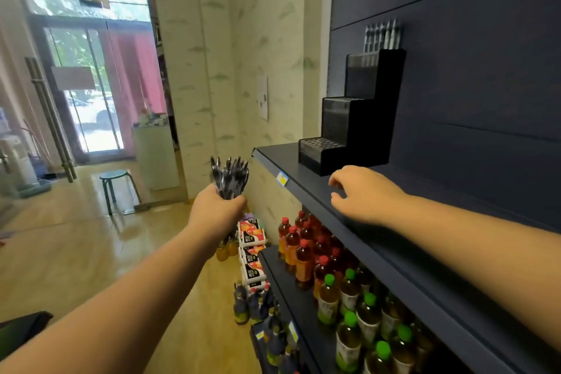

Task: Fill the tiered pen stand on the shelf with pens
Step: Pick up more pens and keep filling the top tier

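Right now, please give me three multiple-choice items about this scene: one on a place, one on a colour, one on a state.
1. Where are pens already standing in the pen stand?
A. Top tier
B. Middle tier
C. Bottom tier

2. What colour are the caps of the bottles nearest the camera on the lower shelf?
A. Blue
B. Green
C. White

3. What is the left hand doing?
A. Resting flat on the shelf
B. Hanging with nothing in it
C. Gripping a bundle of pens

Answers:
1. A, since the grey pens in the stand rise only from the top tier.
2. B, since the green-capped bottles stand in front of the red-capped bottles.
3. C, since its fingers curl round the bundle of pens, while the right hand holds nothing above the upper shelf.
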A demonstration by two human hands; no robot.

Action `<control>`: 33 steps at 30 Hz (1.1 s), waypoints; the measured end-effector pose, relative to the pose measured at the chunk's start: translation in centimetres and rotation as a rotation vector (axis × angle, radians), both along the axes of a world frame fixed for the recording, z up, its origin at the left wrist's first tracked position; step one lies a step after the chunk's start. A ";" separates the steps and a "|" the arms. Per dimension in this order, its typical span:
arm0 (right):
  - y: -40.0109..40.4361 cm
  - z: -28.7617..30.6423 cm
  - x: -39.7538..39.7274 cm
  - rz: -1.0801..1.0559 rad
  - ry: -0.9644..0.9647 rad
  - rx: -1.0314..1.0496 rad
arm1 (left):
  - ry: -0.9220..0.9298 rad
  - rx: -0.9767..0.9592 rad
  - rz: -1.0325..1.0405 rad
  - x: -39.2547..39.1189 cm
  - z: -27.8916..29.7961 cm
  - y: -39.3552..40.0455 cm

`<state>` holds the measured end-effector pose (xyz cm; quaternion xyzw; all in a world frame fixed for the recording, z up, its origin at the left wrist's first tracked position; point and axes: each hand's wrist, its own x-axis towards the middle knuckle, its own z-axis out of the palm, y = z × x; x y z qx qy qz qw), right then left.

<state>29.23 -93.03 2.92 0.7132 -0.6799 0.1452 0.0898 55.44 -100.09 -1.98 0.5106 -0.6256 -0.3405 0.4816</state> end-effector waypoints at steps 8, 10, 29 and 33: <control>-10.9 -0.2 4.7 -0.147 -0.024 -0.028 | 0.021 -0.037 -0.178 3.0 1.2 -13.8; -13.2 -0.1 5.6 -0.165 -0.034 -0.041 | 0.033 -0.034 -0.226 3.1 1.2 -17.0; -30.3 1.8 4.5 -0.160 -0.623 -0.375 | 0.134 -0.174 -0.805 -11.1 3.0 -34.6; -33.6 2.9 2.9 -0.146 -0.822 -0.438 | 0.163 -0.238 -0.874 -13.0 4.9 -38.0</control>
